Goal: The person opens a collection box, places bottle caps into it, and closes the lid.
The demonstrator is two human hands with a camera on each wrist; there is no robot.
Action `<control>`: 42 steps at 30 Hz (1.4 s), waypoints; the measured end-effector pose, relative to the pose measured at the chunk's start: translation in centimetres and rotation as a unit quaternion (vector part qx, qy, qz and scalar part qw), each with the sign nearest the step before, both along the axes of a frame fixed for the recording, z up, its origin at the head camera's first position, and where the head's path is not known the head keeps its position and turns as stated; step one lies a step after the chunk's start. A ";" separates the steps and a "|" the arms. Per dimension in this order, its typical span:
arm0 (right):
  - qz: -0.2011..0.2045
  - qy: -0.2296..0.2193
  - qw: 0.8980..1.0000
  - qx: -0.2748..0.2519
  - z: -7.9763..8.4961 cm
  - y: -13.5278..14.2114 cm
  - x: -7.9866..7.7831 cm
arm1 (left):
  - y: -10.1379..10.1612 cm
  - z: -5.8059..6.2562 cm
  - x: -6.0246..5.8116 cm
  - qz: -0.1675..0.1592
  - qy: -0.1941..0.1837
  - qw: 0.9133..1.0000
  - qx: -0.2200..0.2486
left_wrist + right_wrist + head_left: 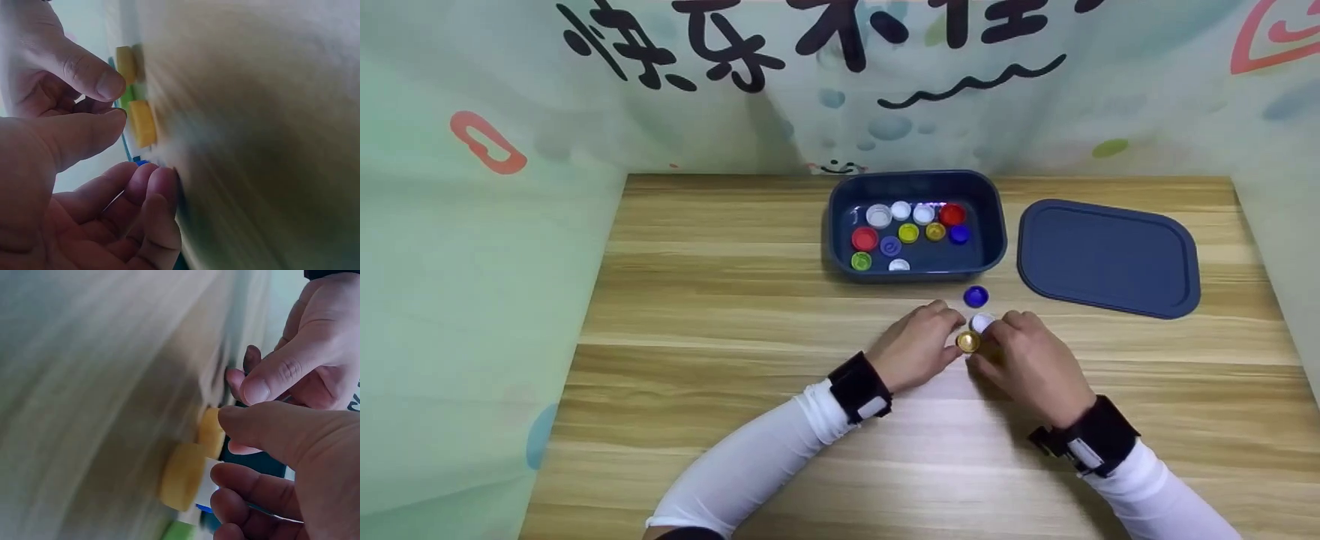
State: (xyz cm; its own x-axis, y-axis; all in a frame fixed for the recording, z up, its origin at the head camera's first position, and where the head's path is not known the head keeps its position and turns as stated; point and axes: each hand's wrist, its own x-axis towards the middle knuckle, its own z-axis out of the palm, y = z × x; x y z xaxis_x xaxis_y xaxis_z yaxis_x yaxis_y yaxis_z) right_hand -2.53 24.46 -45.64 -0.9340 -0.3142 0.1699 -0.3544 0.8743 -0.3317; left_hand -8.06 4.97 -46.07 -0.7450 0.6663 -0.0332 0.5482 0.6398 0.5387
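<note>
Both hands are close together around a few bottle caps on the table. The left hand (919, 345) lies to their left, its fingers loosely bent and its thumb near a gold cap (967, 342). From the right, the right hand (1031, 364) reaches in, its fingertips at a white cap (982, 322) just behind the gold one. Farther back lies a blue cap (976, 296). In the right wrist view two yellow caps stand out, a nearer one (183, 477) and one by the thumb (211, 430). A green cap (179, 531) shows there too, hidden in the head view.
A dark blue box (915, 275) behind the hands holds several caps in white, red, yellow, blue, purple and green. Its matching lid (1110, 259) lies flat to the right. A printed cloth (720, 127) borders the wooden table (697, 300) at the back and sides.
</note>
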 end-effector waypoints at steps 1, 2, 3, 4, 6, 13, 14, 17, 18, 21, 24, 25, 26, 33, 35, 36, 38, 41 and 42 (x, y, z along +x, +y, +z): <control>-0.001 -0.001 1.000 0.000 -0.1 0.0 0.0 | 0.1 -0.1 0.0 0.000 0.002 1.000 -0.003; -0.002 0.000 1.000 0.001 -0.2 -0.1 0.1 | 0.2 -0.2 0.0 0.001 0.004 1.000 -0.005; -0.004 0.000 1.000 0.001 -0.3 -0.1 0.1 | 0.2 -0.2 0.0 0.001 0.006 1.000 -0.006; -0.006 0.000 1.000 0.001 -0.4 -0.2 0.1 | 0.3 -0.3 0.0 0.001 0.006 1.000 -0.006; -0.010 -0.002 1.000 0.004 -0.5 -0.3 0.2 | 0.3 -0.4 0.1 0.002 0.007 1.000 -0.005; -0.013 -0.005 1.000 0.000 -0.8 -0.6 0.1 | 0.3 -0.7 0.1 0.001 0.009 1.000 0.001; -0.013 -0.004 1.000 -0.003 -0.8 -0.7 0.1 | 0.2 -0.7 0.1 0.000 0.009 1.000 0.001; -0.013 -0.005 1.000 -0.018 -0.8 -0.7 0.1 | 0.0 -0.6 0.2 0.000 0.005 1.000 0.005; -0.013 -0.007 1.000 -0.026 -0.7 -0.7 0.1 | -0.1 -0.5 0.3 0.001 0.002 1.000 0.008; -0.013 -0.016 0.998 -0.057 -0.3 -0.8 0.0 | -0.3 -0.2 0.4 0.006 -0.009 1.000 0.023; -0.016 -0.024 0.996 -0.088 0.1 -0.9 -0.2 | -0.5 0.3 0.5 0.015 -0.020 0.999 0.044; -0.017 -0.024 0.995 -0.096 0.3 -0.9 -0.3 | -0.5 0.5 0.5 0.017 -0.020 0.998 0.051; -0.018 -0.024 0.994 -0.105 0.4 -0.9 -0.3 | -0.5 0.7 0.5 0.019 -0.020 0.998 0.057; 0.005 0.043 0.988 -0.150 1.5 -1.2 -0.7 | -0.7 2.4 0.4 0.037 -0.029 0.995 0.087; 0.012 0.063 0.985 -0.160 1.8 -1.3 -0.9 | -0.8 2.8 0.4 0.043 -0.030 0.994 0.097; 0.015 0.070 0.984 -0.165 1.9 -1.4 -1.0 | -0.9 3.0 0.3 0.047 -0.032 0.993 0.104; 0.018 0.080 0.982 -0.170 2.3 -1.5 -1.2 | -0.9 3.3 0.2 0.048 -0.030 0.992 0.117; 0.021 0.089 0.981 -0.174 2.8 -1.7 -1.4 | -1.0 3.8 0.0 0.050 -0.020 0.990 0.131; 0.022 0.092 0.980 -0.174 3.0 -1.8 -1.5 | -1.1 3.9 -0.1 0.050 -0.017 0.989 0.135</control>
